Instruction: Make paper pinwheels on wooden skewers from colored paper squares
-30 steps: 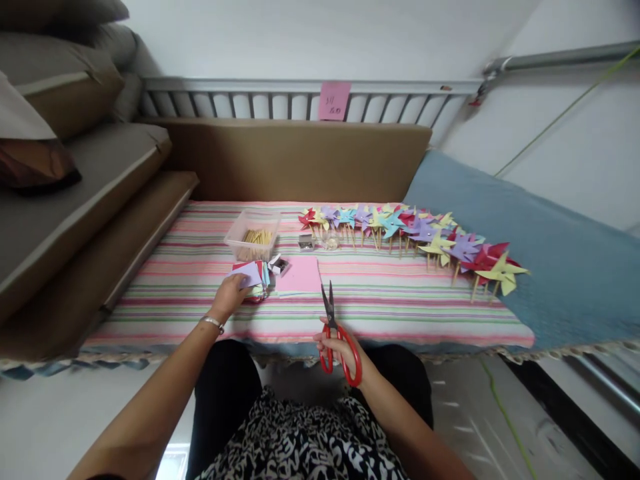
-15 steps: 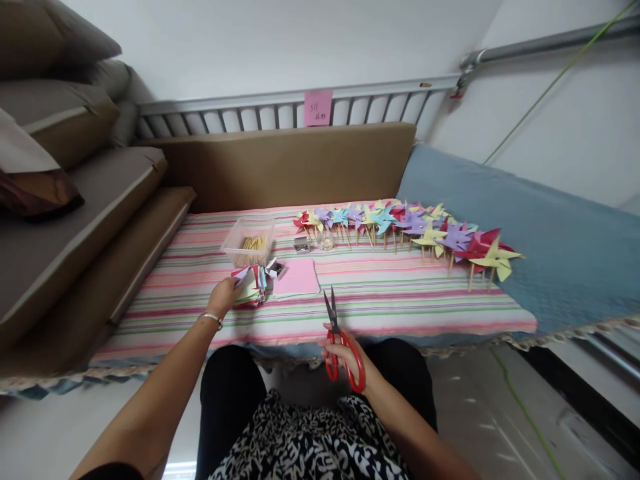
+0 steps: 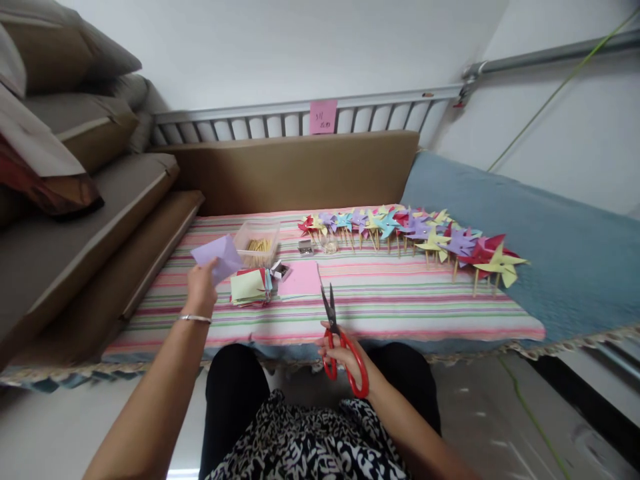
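My left hand (image 3: 200,288) pinches a purple paper square (image 3: 219,258) and holds it up above the striped cloth (image 3: 380,300), left of a stack of coloured paper squares (image 3: 249,287). My right hand (image 3: 343,353) grips red-handled scissors (image 3: 341,347) near the front edge of the cloth, blades closed and pointing away from me. A pink paper sheet (image 3: 301,278) lies flat just beyond the scissor tips.
A clear plastic box of wooden sticks (image 3: 257,243) stands behind the stack. A row of several paper pinwheels (image 3: 415,233) runs along the back and right. Small clips (image 3: 305,247) lie near the pink sheet. Brown cushions (image 3: 75,220) rise at left, a blue blanket (image 3: 550,247) at right.
My left hand has lifted a purple square off the paper stack and moved it up and to the left. The right hand with the scissors has stayed nearly still.
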Demonstrator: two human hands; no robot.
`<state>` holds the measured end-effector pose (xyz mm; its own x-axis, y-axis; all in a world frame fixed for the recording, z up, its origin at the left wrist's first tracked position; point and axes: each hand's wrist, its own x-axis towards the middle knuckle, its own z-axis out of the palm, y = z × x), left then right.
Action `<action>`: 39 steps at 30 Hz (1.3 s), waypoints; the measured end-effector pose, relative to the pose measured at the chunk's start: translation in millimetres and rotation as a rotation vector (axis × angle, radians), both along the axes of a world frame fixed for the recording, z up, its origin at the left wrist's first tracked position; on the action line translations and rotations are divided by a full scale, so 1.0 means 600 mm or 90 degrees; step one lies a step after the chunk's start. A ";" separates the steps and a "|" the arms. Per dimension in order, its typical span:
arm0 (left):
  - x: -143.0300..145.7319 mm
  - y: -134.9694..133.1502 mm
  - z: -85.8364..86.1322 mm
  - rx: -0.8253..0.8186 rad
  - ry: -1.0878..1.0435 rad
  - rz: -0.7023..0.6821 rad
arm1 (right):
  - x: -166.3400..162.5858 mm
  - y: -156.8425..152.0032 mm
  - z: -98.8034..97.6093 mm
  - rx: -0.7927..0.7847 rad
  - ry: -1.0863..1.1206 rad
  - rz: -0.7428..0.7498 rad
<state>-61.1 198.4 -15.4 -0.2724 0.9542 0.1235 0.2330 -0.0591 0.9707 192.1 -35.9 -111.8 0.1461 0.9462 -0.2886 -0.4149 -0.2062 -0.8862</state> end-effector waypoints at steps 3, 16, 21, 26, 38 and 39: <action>0.032 -0.070 0.003 -0.067 -0.101 -0.082 | -0.022 0.000 0.016 0.039 -0.012 0.059; 0.144 -0.286 -0.012 -0.334 -0.391 -0.398 | -0.036 -0.025 0.134 0.159 -0.108 -0.110; 0.145 -0.291 0.002 -0.270 -0.376 -0.349 | -0.019 -0.051 0.156 0.168 -0.172 -0.055; 0.104 -0.281 0.031 -0.218 -0.345 -0.314 | 0.011 -0.120 0.163 0.119 -0.277 0.089; 0.102 -0.293 0.064 -0.173 -0.259 -0.341 | 0.012 -0.214 0.179 0.003 -0.469 0.242; 0.105 -0.295 0.065 -0.177 -0.258 -0.343 | 0.011 -0.212 0.179 0.002 -0.481 0.247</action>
<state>1.9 21.6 23.5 0.2720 0.9498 -0.1545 -0.1403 0.1979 0.9701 198.6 -162.9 -4.4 -0.0366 0.9697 -0.2416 0.3889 -0.2089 -0.8973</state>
